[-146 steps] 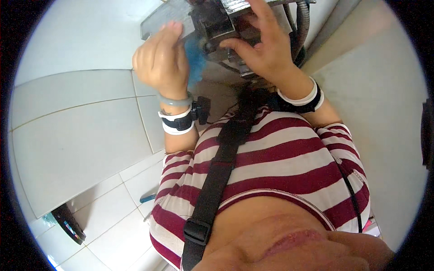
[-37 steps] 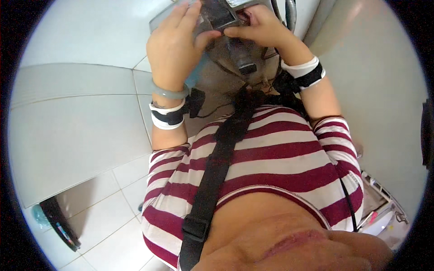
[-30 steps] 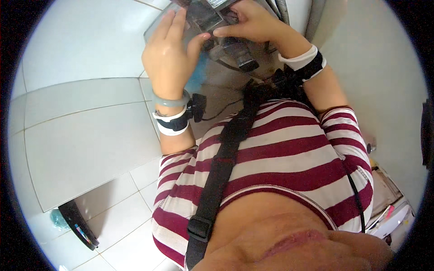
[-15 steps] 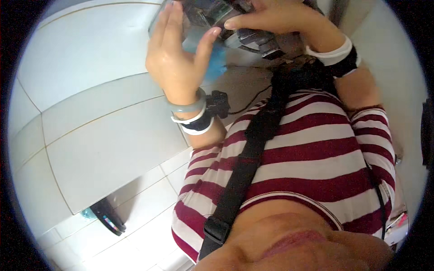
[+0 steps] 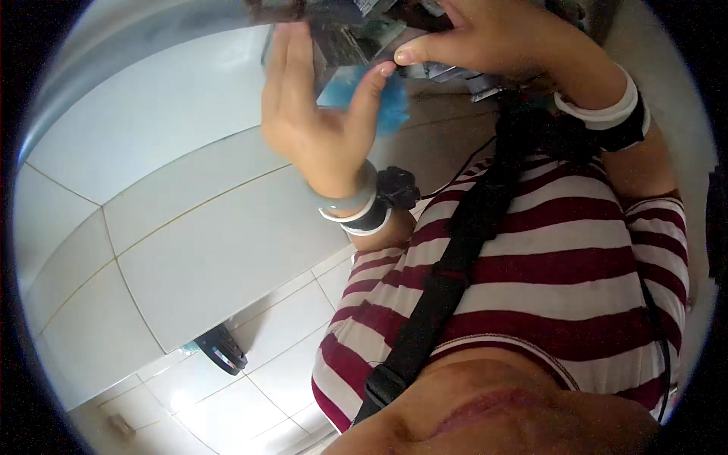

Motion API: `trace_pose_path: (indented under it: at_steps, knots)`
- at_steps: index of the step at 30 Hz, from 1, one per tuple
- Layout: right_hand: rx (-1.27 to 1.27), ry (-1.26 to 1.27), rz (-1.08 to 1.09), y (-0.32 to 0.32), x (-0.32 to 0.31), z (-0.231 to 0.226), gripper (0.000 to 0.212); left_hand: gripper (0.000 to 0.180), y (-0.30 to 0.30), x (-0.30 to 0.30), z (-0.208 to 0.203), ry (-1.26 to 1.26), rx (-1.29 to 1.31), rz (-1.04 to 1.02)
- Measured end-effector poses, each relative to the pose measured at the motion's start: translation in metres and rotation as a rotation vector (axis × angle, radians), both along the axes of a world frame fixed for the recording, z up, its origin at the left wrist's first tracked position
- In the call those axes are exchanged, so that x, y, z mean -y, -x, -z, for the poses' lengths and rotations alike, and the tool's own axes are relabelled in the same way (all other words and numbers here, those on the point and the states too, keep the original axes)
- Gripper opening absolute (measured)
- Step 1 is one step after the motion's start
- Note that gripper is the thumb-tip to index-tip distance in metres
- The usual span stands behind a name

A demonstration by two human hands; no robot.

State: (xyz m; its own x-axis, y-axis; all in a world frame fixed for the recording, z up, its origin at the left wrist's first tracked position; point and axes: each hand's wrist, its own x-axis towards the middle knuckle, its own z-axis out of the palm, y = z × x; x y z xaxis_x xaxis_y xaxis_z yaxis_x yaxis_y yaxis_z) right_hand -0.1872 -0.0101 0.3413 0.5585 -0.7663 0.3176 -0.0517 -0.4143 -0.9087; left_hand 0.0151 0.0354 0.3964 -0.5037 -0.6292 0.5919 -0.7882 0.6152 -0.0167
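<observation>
At the top of the view is a cluttered heap of dark and silvery pieces; clear plastic edges show beside it, and its kind is hard to make out. My left hand lies against the heap's left side, fingers stretched upward and thumb spread away from them. The tip of that thumb nearly meets my right thumb. My right hand reaches in from the right, its thumb pressed on a dark, flat piece; the other fingers are mostly hidden. Behind my left thumb is a blue, crumpled-looking thing.
A pale tiled ledge runs along the left. Below it, a black object with a small coloured label stands on the white tiled floor. Black straps and a thin cable cross my striped shirt.
The whole view has shifted, so both hands and the shirt appear farther right and slightly lower. More of the floor shows at lower left. Both hands keep nearly the same pose.
</observation>
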Motion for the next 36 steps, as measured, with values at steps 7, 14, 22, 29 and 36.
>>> trace_pose_path:
  at_steps: [7,14,22,29,36]
  knots:
    - [0.310,0.187,-0.022,-0.018,0.013,0.024,0.046,0.067,-0.007,0.002,0.000,-0.032,-0.010,-0.005]
    - [0.181,0.300,0.096,-0.009,0.005,0.009,0.042,0.064,-0.012,0.005,0.004,-0.107,-0.132,0.004]
    - [0.297,0.518,0.183,-0.023,0.018,0.016,0.032,0.065,-0.016,0.002,0.003,-0.098,-0.154,-0.004]
    - [0.275,0.350,-0.064,-0.015,0.012,-0.002,0.032,0.065,-0.019,0.003,-0.003,0.006,-0.025,-0.053]
    - [0.009,-0.263,-0.139,-0.021,0.014,-0.006,0.033,0.047,-0.023,0.015,0.006,0.322,0.102,-0.251]
